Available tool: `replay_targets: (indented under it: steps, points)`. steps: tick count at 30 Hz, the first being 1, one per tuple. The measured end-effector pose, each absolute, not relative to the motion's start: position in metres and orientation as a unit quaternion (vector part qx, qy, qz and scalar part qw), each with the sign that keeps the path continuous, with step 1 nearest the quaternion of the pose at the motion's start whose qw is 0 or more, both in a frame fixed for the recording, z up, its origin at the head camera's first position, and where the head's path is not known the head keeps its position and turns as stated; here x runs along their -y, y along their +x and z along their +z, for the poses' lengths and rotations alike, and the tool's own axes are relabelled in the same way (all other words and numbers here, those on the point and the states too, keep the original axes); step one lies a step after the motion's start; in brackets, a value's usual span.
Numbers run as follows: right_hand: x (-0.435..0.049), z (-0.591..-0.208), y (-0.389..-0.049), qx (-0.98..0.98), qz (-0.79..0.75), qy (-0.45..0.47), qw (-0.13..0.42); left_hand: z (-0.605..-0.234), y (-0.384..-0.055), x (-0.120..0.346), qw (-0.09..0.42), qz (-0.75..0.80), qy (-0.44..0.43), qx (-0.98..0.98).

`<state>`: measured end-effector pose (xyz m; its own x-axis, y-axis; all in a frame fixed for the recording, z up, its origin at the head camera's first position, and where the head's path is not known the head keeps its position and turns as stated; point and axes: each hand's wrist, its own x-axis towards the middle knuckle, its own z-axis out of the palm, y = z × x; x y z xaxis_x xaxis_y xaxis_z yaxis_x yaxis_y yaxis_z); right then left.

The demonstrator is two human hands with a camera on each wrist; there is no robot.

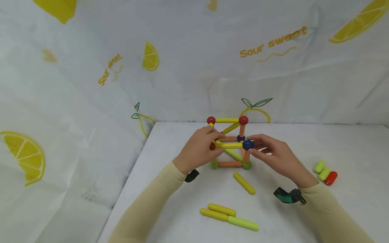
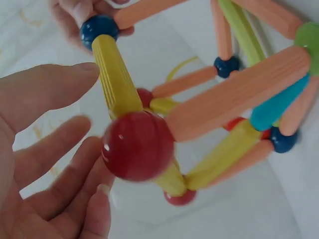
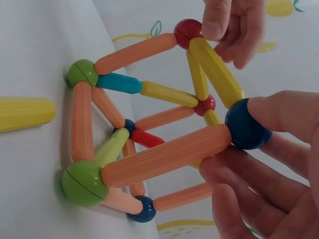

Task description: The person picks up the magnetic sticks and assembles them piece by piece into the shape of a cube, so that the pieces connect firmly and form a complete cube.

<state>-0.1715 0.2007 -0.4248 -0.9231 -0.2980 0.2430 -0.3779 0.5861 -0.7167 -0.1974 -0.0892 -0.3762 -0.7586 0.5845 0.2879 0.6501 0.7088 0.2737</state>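
Observation:
A boxy frame of magnetic building sticks and balls stands on the white table [image 1: 176,195]. My left hand [image 1: 200,148] is at its near left upper corner, thumb and fingers about the red ball [image 2: 138,146] and the end of the yellow stick [image 1: 229,145]. At the other end of that stick, my right hand [image 1: 270,152] pinches the blue ball [image 3: 247,124] between thumb and fingers. An orange stick [image 3: 167,155] runs from the blue ball down to a green ball [image 3: 84,183]. Two red balls top the far side, joined by another yellow stick [image 1: 227,120].
In front of the frame lies a loose yellow stick [image 1: 244,183]. Nearer are two more yellow sticks [image 1: 222,209] and a lime stick [image 1: 243,223]. Short lime pieces [image 1: 324,174] and a red piece [image 1: 331,178] lie at the right. A lemon-printed cloth [image 1: 194,84] hangs behind the table.

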Motion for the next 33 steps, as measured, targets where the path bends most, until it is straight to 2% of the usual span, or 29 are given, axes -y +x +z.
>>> replay_targets:
  steps: [3,6,22,28,30,31,33]
  points:
    - [-0.201,-0.423,-0.171,0.889,0.413,0.194,0.042,-0.389,-0.186,0.105,0.15,-0.217,-0.307,0.915]
    - [-0.203,-0.422,-0.17,0.89,0.41,0.194,0.045,-0.399,-0.184,0.112,0.178,-0.232,-0.306,0.906]
    - [-0.195,-0.421,-0.165,0.892,0.416,0.176,0.037,-0.405,-0.196,0.125,0.152,-0.282,-0.318,0.893]
    - [-0.231,-0.426,-0.15,0.919,0.366,0.142,0.043,-0.407,-0.18,0.126,0.202,-0.264,-0.334,0.882]
    - [-0.252,-0.429,-0.144,0.931,0.338,0.128,0.05,-0.405,-0.167,0.124,0.189,-0.252,-0.362,0.877]
    - [-0.265,-0.431,-0.141,0.938,0.322,0.121,0.051,-0.405,-0.161,0.122,0.163,-0.242,-0.381,0.877]
    - [-0.29,-0.437,-0.136,0.95,0.291,0.101,0.047,-0.408,-0.149,0.117,0.072,-0.212,-0.42,0.88]
